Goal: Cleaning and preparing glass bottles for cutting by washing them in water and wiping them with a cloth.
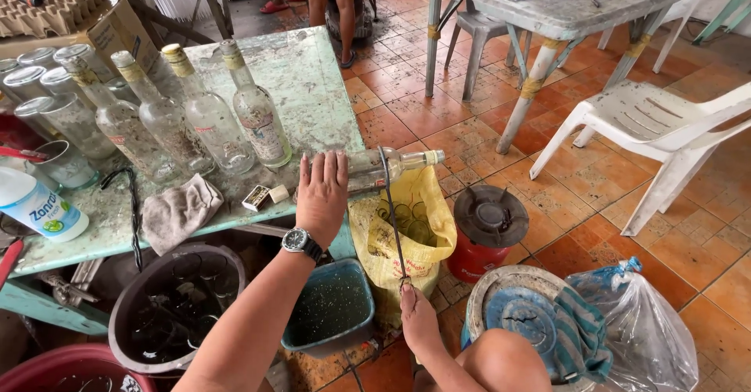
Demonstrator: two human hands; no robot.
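A clear glass bottle (391,165) lies on its side at the corner of a worn green table (305,87), its gold-capped neck jutting past the edge. My left hand (322,192), with a wristwatch, presses flat on the bottle's body. My right hand (416,314) grips the lower end of a thin dark rod or string (391,212) that runs up and across the bottle near its shoulder. Under the bottle's neck hangs a yellow sack (407,239) with glass pieces inside.
Several upright clear bottles (207,118) and glass jars (47,95) stand on the table, with a grey rag (178,210) and small matchboxes (264,196). A dark tub (168,298), teal bin (328,310), red can (485,231), plastic bag (641,329), white chair (657,126), second table (547,8); a person's legs (332,8) behind.
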